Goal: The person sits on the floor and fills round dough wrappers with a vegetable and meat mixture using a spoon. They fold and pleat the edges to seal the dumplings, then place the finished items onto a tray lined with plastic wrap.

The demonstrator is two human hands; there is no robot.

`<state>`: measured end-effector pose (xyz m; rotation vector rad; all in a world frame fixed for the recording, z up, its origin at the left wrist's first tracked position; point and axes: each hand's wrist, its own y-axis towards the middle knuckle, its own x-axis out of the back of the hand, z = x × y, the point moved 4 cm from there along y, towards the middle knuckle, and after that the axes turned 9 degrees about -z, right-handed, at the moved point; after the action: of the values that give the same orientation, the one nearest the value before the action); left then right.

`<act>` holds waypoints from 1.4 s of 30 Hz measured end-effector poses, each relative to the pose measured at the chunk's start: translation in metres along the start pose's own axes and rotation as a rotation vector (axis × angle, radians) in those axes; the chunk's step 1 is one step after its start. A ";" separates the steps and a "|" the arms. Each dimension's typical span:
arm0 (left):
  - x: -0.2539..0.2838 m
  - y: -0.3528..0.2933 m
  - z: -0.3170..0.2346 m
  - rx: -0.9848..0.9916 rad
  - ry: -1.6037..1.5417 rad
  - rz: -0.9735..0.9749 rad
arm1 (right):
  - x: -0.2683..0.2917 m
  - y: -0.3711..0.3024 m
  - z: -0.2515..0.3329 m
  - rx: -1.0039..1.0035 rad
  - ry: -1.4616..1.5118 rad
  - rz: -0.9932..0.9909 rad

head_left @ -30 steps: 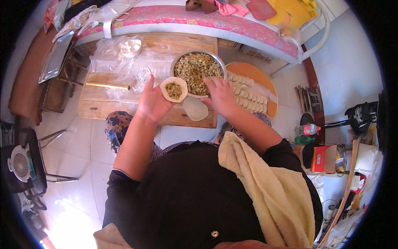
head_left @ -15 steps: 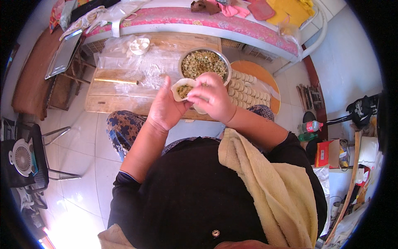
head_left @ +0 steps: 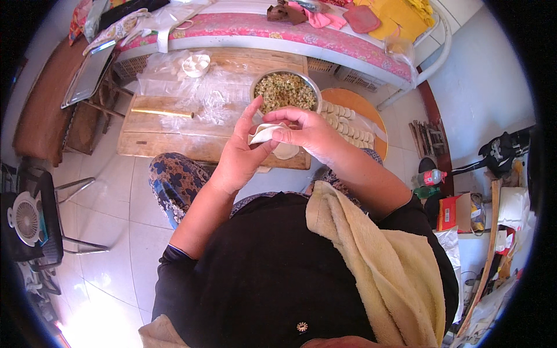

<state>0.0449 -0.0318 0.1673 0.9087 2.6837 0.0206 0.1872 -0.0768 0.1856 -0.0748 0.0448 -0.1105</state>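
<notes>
A pale dumpling (head_left: 264, 133), its wrapper folded over, sits between my two hands above the near edge of the table. My left hand (head_left: 239, 156) holds it from the left, thumb and fingers around it. From the right, my right hand (head_left: 303, 132) pinches its edge between thumb and fingers. Below my right hand a round wrapper (head_left: 286, 151) lies on the table. Just beyond the hands stands a metal bowl (head_left: 317, 93) of chopped filling (head_left: 284, 91). Rows of finished dumplings (head_left: 348, 126) lie to the right on a round board (head_left: 380, 116).
On the floured wooden table (head_left: 156, 136) rest a rolling pin (head_left: 162, 112), a plastic sheet and a small white bowl (head_left: 196, 65). A bed with a pink cover (head_left: 249, 26) runs along the far side. At left is a chair with a fan (head_left: 28, 218).
The wrapper was open with filling showing; now it is folded over. My right hand's fingers have come down to its edge, and the wrapper on the table shows more.
</notes>
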 end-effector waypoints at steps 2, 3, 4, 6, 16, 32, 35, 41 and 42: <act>0.000 -0.002 -0.002 -0.008 0.059 0.029 | 0.003 0.002 -0.001 0.003 -0.071 0.020; -0.001 -0.004 -0.003 -0.005 0.070 0.027 | 0.003 0.002 -0.001 0.000 -0.077 0.021; -0.002 -0.006 -0.005 -0.001 0.081 0.026 | 0.002 0.001 -0.002 -0.003 -0.083 0.021; -0.001 -0.007 -0.006 -0.039 0.130 0.020 | 0.001 0.001 -0.002 -0.009 -0.086 0.018; 0.019 -0.009 0.044 0.290 -0.463 -0.074 | -0.017 0.000 0.008 0.634 -0.596 -0.226; 0.043 -0.024 0.025 -0.055 0.497 -0.118 | -0.041 0.012 0.007 0.528 -0.725 -0.047; 0.048 -0.023 0.016 -0.122 0.656 -0.075 | -0.047 0.013 0.012 0.400 -0.657 -0.047; 0.049 -0.022 0.038 0.042 0.093 -0.045 | -0.047 0.017 0.008 0.625 -0.686 -0.048; 0.047 -0.023 0.043 0.100 -0.059 -0.056 | -0.048 0.017 0.009 0.655 -0.666 -0.050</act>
<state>0.0088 -0.0260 0.1106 0.8485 2.6745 -0.1515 0.1418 -0.0539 0.1952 0.5429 -0.6577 -0.1415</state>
